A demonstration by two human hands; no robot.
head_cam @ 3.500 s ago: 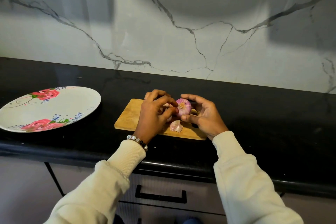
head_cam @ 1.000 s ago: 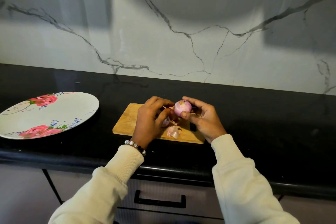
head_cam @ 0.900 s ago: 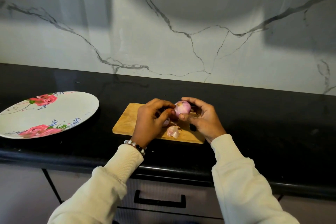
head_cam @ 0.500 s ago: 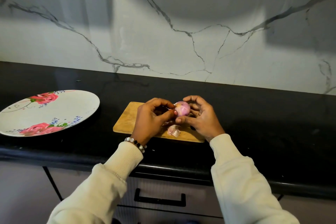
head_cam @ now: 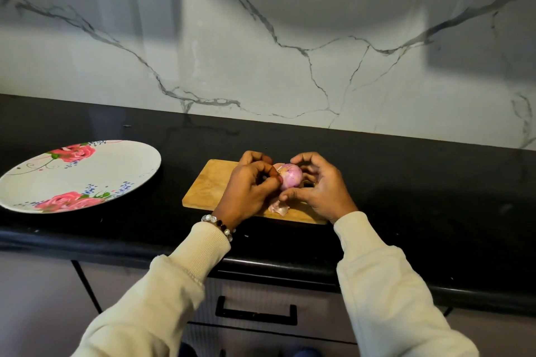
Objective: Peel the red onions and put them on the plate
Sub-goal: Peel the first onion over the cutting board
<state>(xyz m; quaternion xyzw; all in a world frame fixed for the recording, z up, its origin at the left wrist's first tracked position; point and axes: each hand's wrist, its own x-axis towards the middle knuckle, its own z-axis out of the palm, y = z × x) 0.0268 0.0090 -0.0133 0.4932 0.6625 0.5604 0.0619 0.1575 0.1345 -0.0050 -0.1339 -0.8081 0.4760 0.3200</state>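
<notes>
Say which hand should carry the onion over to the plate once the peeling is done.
Probably left. The floral plate lies on the left hand's side, and that hand only picks at the onion's skin. The right hand cradles it, so a short handover is needed.

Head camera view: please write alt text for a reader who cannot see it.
Two hands, the left hand and the right hand, hold a small pink-purple onion above a light wooden cutting board on a black countertop, with a piece of peeled skin lying below. A white oval plate with red roses lies to the left.
</notes>
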